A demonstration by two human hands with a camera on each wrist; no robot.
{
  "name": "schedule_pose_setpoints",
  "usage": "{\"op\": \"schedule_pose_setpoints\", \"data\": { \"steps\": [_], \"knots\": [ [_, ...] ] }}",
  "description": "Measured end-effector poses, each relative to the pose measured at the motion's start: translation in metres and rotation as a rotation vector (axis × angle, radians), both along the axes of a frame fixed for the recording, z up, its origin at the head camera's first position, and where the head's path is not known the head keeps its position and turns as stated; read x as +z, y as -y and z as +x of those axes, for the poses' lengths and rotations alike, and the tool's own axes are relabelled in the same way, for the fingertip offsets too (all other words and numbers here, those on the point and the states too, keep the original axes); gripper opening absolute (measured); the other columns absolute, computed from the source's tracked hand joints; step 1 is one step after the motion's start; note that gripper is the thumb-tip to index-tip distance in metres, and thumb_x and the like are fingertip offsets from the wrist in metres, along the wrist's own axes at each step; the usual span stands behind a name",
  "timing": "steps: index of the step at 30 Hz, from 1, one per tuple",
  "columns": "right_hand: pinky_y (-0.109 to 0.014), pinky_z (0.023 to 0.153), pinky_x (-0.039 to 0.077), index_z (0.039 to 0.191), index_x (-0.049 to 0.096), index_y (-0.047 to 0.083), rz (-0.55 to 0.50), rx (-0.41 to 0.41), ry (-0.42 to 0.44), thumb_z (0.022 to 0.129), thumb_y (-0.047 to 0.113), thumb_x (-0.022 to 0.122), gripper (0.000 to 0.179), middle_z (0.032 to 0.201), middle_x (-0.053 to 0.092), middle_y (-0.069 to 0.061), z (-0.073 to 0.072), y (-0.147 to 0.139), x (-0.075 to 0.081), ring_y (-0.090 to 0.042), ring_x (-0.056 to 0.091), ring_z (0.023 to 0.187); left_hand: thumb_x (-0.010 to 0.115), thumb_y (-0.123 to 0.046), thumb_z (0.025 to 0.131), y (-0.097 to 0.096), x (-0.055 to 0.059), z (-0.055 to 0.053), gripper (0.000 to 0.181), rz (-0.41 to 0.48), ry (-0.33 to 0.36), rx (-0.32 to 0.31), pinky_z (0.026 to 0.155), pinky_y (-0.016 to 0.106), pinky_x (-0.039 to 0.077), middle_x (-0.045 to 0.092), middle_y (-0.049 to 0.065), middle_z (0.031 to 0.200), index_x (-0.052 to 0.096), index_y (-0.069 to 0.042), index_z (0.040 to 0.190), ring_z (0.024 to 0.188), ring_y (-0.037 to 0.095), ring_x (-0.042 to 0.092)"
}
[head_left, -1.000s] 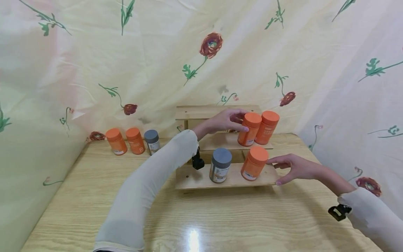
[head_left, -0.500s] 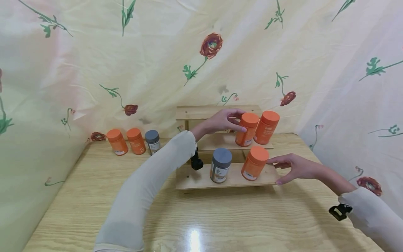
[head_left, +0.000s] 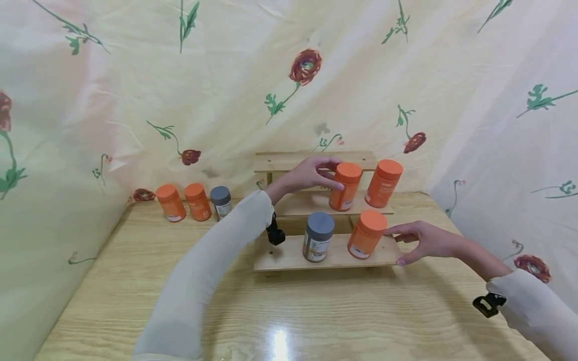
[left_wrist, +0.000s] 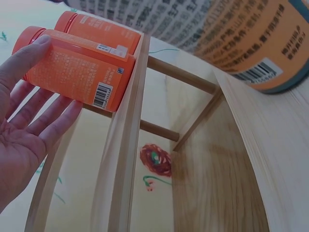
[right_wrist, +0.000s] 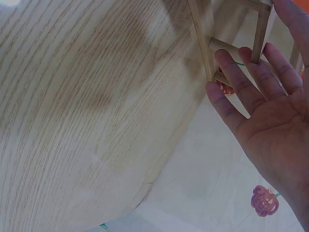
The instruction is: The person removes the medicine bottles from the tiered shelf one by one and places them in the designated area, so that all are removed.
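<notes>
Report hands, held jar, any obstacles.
Left hand holds orange jar at middle shelf. Right hand at bottom shelf, right end. No obvious obstacle; second orange jar apart, right; gray jar lower front.

I see three jars (head_left: 196, 203) in a row on the table (head_left: 343, 311), left of the rack (head_left: 289, 161); two jars (head_left: 318, 238) stand on its near bottom shelf (head_left: 289, 256), two more jars (head_left: 345, 188) on the middle shelf (head_left: 302, 204) behind.

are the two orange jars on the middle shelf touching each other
Apart. The head view shows bare middle shelf in the gap between the gripped orange jar, in the left hand, and the other orange jar.
</notes>
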State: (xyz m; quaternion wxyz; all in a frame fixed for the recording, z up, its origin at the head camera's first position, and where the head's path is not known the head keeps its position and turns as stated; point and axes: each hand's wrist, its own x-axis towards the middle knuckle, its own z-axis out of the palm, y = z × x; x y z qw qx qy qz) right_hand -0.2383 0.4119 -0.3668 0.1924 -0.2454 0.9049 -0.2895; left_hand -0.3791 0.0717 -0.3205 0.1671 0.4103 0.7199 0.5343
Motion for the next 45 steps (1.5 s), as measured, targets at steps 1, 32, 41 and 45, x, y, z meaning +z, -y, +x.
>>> {"op": "schedule_pose_setpoints", "data": {
  "steps": [1,32,41,45],
  "knots": [
    [-0.024,0.099,0.053,0.142,0.057,0.002,-0.003,0.000,0.001,0.084,0.024,0.085,0.069,0.148,0.054,-0.025,0.000,0.000,0.000,-0.039,0.062,0.126,0.078,-0.012,0.090,0.002,0.000,0.000,0.057,-0.003,-0.001,0.004,0.102,0.030,0.055,0.062,0.007,0.137,0.057,-0.010,0.142,0.124,0.018,0.061],
    [-0.028,0.098,0.055,0.143,0.055,-0.002,-0.011,0.007,-0.002,0.084,0.022,0.084,0.070,0.149,0.050,-0.030,0.002,0.001,0.003,-0.051,0.057,0.126,0.081,-0.009,0.087,0.071,0.003,0.006,0.058,0.017,0.029,0.083,0.104,0.038,0.055,0.064,0.009,0.135,0.059,-0.010,0.141,0.118,0.027,0.066],
    [-0.027,0.097,0.055,0.143,0.054,-0.003,-0.015,0.007,0.010,0.085,0.021,0.084,0.070,0.149,0.050,-0.030,0.001,0.001,0.002,-0.052,0.057,0.126,0.080,-0.005,0.086,0.095,0.006,0.016,0.058,0.054,0.061,0.090,0.102,0.040,0.056,0.064,0.012,0.136,0.059,-0.007,0.140,0.118,0.029,0.067],
    [-0.027,0.098,0.055,0.143,0.055,-0.002,-0.013,0.006,0.006,0.084,0.021,0.084,0.070,0.148,0.051,-0.029,0.000,0.000,0.000,-0.050,0.058,0.126,0.078,-0.004,0.087,0.107,0.008,0.020,0.058,0.063,0.060,0.104,0.101,0.040,0.057,0.064,0.012,0.136,0.058,-0.007,0.141,0.118,0.029,0.068]
  ]
}}
